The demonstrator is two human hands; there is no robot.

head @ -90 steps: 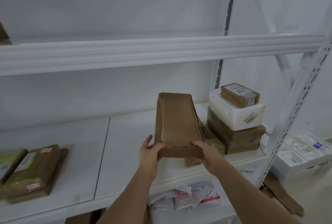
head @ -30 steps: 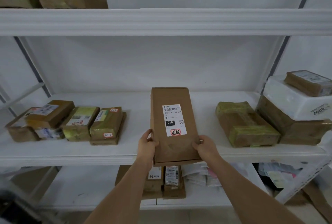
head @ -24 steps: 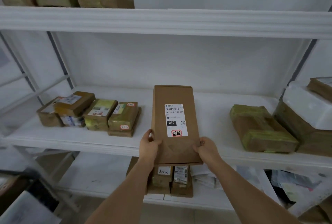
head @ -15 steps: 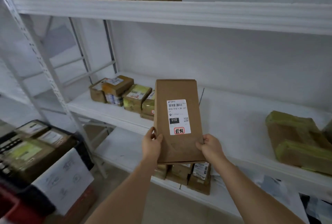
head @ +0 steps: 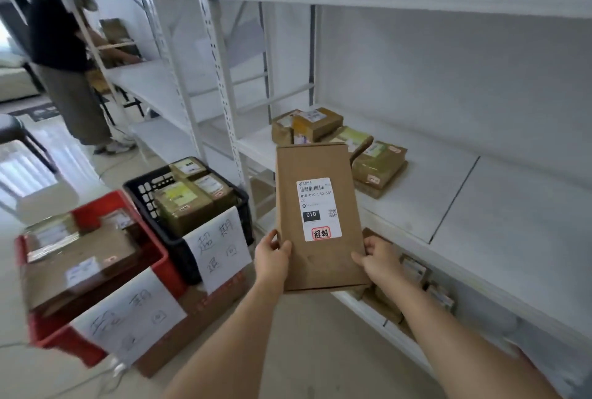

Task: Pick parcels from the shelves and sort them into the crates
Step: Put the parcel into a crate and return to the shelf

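I hold a tall brown cardboard parcel (head: pixel 315 216) upright in front of me, its white label with "010" and a red stamp facing me. My left hand (head: pixel 272 257) grips its lower left edge and my right hand (head: pixel 376 259) grips its lower right edge. On the floor to the left stand a black crate (head: pixel 179 238) and a red crate (head: pixel 96 312), each holding several parcels and carrying a handwritten paper sign. More brown parcels (head: pixel 339 142) lie on the white shelf (head: pixel 448 206) behind the held parcel.
White metal shelving (head: pixel 224 78) runs along the right and back. A brown cardboard box (head: pixel 198 315) sits on the floor under the crates. Another person (head: pixel 64 56) stands at the far shelves, top left. Parcels lie on the lower shelf (head: pixel 416 277).
The view has swung left, away from the shelf: the crates and the other person have come into sight. Both hands keep the same hold on the labelled parcel.
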